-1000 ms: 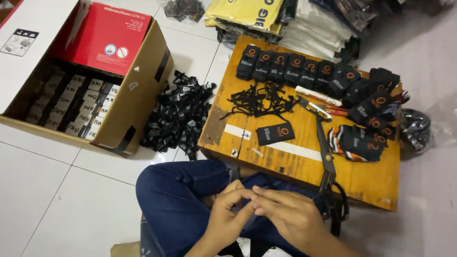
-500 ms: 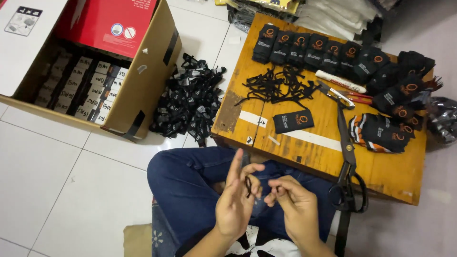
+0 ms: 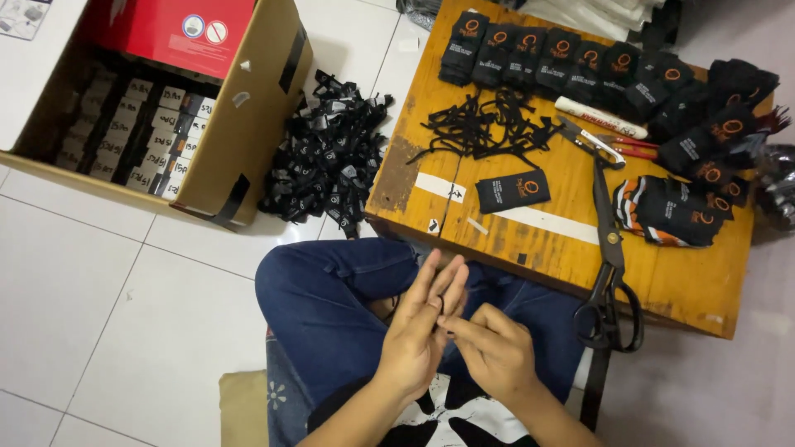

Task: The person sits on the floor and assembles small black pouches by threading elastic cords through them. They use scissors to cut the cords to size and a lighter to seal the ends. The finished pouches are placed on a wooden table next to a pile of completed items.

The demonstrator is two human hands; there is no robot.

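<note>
Pinching a thin black cord over my lap, I have my left hand held up with its fingers straight and pressed side by side, the cord running across them near the tips. My right hand meets it from the side, thumb and forefinger closed on the cord's other end. The cord is mostly hidden between my hands, so I cannot tell its full length.

I judge it nearly weightless, limp and a little slick, so it wants a fingertip pinch close to the end, kept taut, or it will flop and slip away.

Just beyond my knees stands the low wooden table. Heavy black shears hang their handles over its near edge. A single black tag lies by a white tape strip. Past that sits a tangle of more black cords, and a row of stacked black tags lines the far edge. On the floor to the left lie a heap of black labels and an open cardboard box.
</note>
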